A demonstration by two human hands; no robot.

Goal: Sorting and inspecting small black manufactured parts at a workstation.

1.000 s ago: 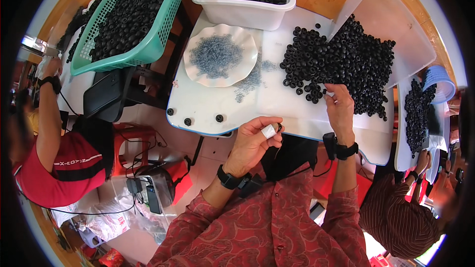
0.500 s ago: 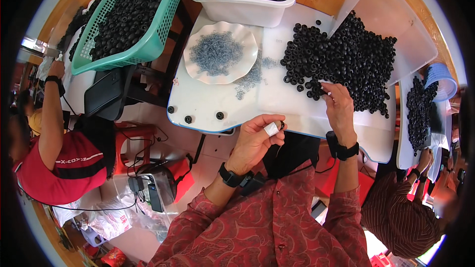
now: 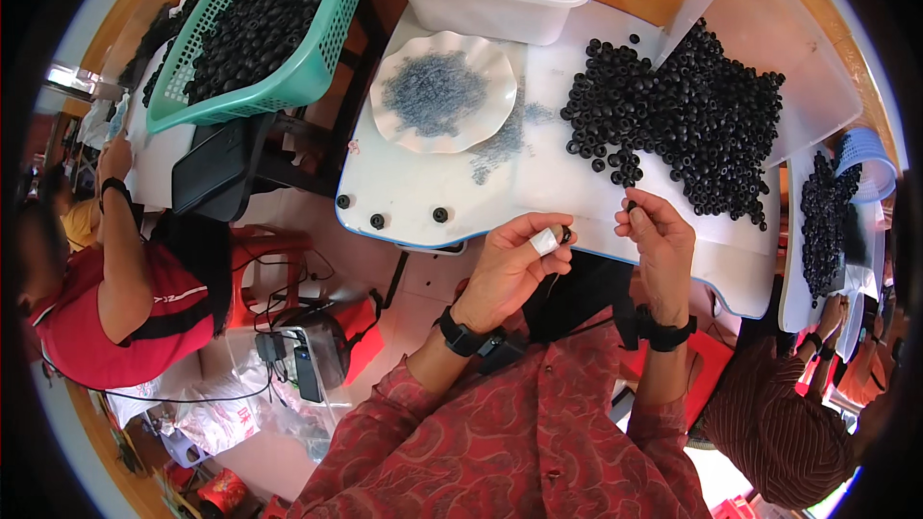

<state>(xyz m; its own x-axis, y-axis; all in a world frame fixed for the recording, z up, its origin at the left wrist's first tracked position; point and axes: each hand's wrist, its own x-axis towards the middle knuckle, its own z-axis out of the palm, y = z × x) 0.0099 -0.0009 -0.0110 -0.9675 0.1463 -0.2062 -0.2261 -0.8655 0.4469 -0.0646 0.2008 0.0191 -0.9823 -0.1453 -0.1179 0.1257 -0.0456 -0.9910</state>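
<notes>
My left hand (image 3: 500, 269), with white tape round one finger, is closed in a pinch on a small dark round part (image 3: 567, 234) just past the table's front edge. My right hand (image 3: 663, 248) pinches a small black ring-like part (image 3: 631, 205) between thumb and fingertips, a short way to the right. Beyond it a large heap of similar black round parts (image 3: 716, 111), many showing a centre hole, spreads over the white table (image 3: 567, 194). A scalloped white plate (image 3: 500, 115) at the back left holds many tiny translucent grey pieces (image 3: 433, 94), and more lie beside it.
Three single black parts (image 3: 440, 215) lie near the left front edge. A white tub (image 3: 490, 14) of black parts stands behind the plate; a clear bin (image 3: 812, 86) lies tipped behind the heap. Left is a green basket (image 3: 298, 82). People sit on both sides, one in a red shirt (image 3: 125, 303).
My right hand has drawn back from the heap toward me, carrying a black part closer to my left hand. The left hand keeps its pinch. The whole view has shifted slightly.
</notes>
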